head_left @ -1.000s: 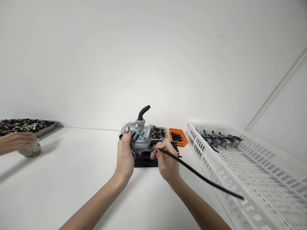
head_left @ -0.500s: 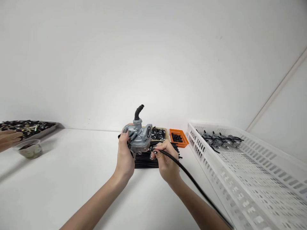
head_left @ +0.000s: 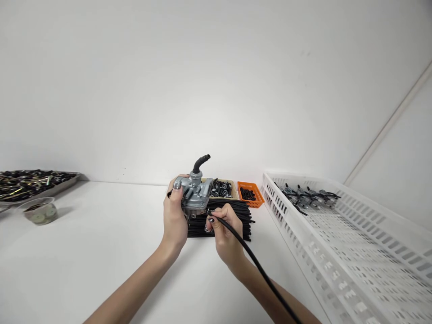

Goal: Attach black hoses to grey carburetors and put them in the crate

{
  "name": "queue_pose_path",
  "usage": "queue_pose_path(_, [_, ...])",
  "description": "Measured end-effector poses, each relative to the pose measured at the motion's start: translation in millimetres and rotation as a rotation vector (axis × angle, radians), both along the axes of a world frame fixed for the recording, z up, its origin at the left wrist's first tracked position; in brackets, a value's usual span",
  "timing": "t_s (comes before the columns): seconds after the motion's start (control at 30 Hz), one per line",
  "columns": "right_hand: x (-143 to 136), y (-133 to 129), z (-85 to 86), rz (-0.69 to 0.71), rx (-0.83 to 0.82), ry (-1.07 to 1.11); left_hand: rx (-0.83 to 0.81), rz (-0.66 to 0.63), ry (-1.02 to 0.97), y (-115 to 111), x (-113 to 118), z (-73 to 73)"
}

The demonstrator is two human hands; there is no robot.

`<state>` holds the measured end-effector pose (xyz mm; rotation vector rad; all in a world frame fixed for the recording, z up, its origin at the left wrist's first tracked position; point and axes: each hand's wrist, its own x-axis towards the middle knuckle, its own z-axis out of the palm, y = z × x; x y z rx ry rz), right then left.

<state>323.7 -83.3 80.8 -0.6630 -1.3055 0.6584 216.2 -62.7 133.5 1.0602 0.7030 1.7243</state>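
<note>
A grey metal carburetor (head_left: 195, 194) with a bent black rubber boot (head_left: 201, 163) on top is held up over the table. My left hand (head_left: 174, 216) is closed around its left side, thumb pressed on the body. My right hand (head_left: 227, 234) pinches a long black rubber hose (head_left: 251, 256) near its end, close to the carburetor's lower right side. Fingers hide the hose tip, so I cannot tell whether it sits on a fitting. Behind both hands lies a bundle of black hoses (head_left: 241, 216).
Beyond the bundle stand a beige tray (head_left: 232, 194) of small parts and an orange basket (head_left: 261, 200) of black pieces. A white perforated crate (head_left: 324, 261) with several carburetors (head_left: 303, 195) fills the right. At left are a metal tray (head_left: 65, 185) of parts and a clear cup (head_left: 40, 211).
The carburetor has tilted, its boot now leaning further right. My right hand and the hose have moved slightly left and down. Another person's hand has left the metal tray at left.
</note>
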Motion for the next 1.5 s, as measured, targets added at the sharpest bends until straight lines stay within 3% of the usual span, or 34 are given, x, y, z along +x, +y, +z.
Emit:
queue_pose_path(0.2, [8.6,9.9,5.7,0.187,-0.086,0.049,0.110,-0.052,0.080,-2.2,-2.2,2.0])
queue_pose_path(0.4, [-3.9,1.7,-3.0,0.057,-0.024,0.066,0.158,0.034,0.214,-3.5,-5.3,2.1])
queue_pose_path(0.5, [-2.7,0.8,-3.2,0.067,-0.061,0.058,0.144,0.058,0.241,1.2,-4.8,0.9])
queue_pose_path(0.73, [23.9,10.8,15.5,0.240,-0.182,0.070,0.045,-0.163,0.101,5.6,-4.9,8.6])
queue_pose_path(0.9, [22.7,15.1,17.6,0.156,-0.237,0.271,0.059,-0.237,0.086,-0.2,-7.2,11.7])
queue_pose_path(1.0, [18.6,16.7,16.6,0.110,-0.201,0.310,-0.030,-0.238,0.044,-2.2,-6.5,10.7])
queue_pose_path(1.13, [15.4,15.3,15.2,0.040,-0.130,0.311,-0.138,-0.206,0.002,-2.9,-4.6,10.1])
queue_pose_path(1.5, [11.9,7.6,5.4,-0.168,-0.013,0.207,-0.147,-0.225,-0.012,-4.1,-4.9,14.0])
